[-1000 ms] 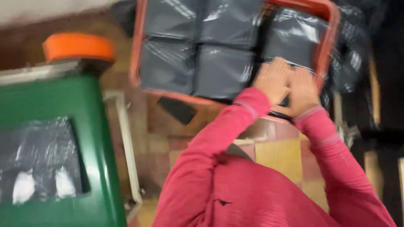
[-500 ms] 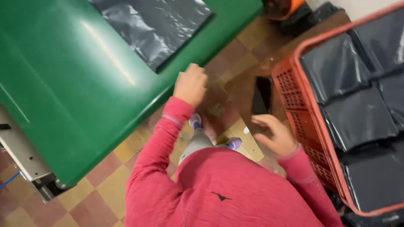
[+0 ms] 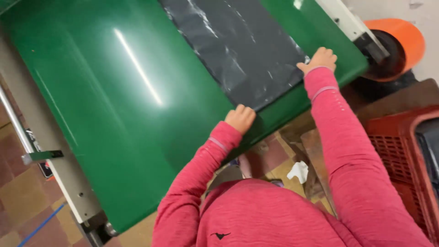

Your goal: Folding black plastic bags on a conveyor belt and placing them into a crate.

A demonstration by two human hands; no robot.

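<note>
Both hands, left hand (image 3: pixel 240 118) and right hand (image 3: pixel 320 59), are gripping the grey plastic bag's (image 3: pixel 242 50) near corners, laying it flat on the green conveyor belt (image 3: pixel 114 91), smoothing likely next.

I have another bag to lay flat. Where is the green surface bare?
The wide glossy green belt is bare left of the dark grey plastic sheet, up to the metal side rail. Crowded: the sheet's near edge, where the left hand and right hand rest.

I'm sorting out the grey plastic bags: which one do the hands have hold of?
The flat grey bag on the green belt: left hand and right hand grip its near corners. The other grey bag lies untouched in the red crate.
</note>
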